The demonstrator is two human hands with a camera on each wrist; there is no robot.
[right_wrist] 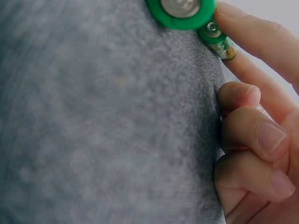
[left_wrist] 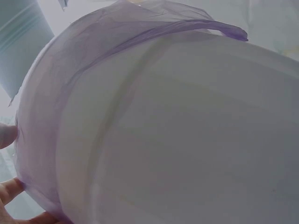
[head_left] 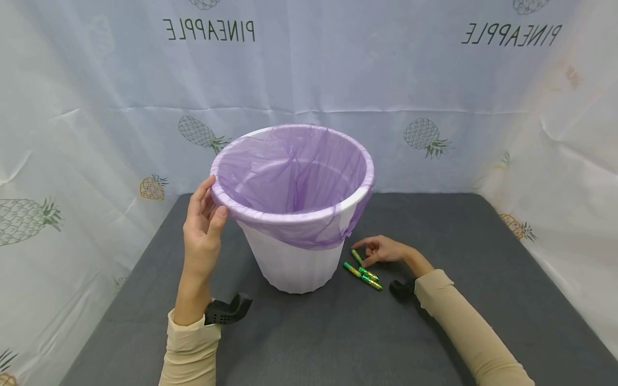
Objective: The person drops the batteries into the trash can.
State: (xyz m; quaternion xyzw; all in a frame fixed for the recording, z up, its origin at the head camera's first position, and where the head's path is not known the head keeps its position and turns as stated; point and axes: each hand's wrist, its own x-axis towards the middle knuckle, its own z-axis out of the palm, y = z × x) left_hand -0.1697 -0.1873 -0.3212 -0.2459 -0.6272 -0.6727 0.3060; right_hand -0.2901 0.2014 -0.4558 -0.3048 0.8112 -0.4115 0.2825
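A white trash can (head_left: pixel 289 268) stands on the dark table, lined with a purple plastic bag (head_left: pixel 285 182) folded over its rim. My left hand (head_left: pixel 200 230) holds the can at the left of the rim, thumb toward the front and fingers farther back. In the left wrist view, the bag's edge (left_wrist: pixel 42 140) lies against those fingertips. My right hand (head_left: pixel 383 249) pinches a green and gold battery (head_left: pixel 357 256) end to end between thumb and index finger, low by the table. Its other fingers are curled in. Three similar batteries (head_left: pixel 372 282) lie close together beside the can's base.
The dark grey tabletop (head_left: pixel 299 343) reaches back to a white curtain (head_left: pixel 328 64) printed with pineapples, which also hangs at both sides. Black wrist-camera mounts (head_left: pixel 228 310) sit on both forearms. A knotted bit of bag (head_left: pixel 346 234) hangs outside the can on the right.
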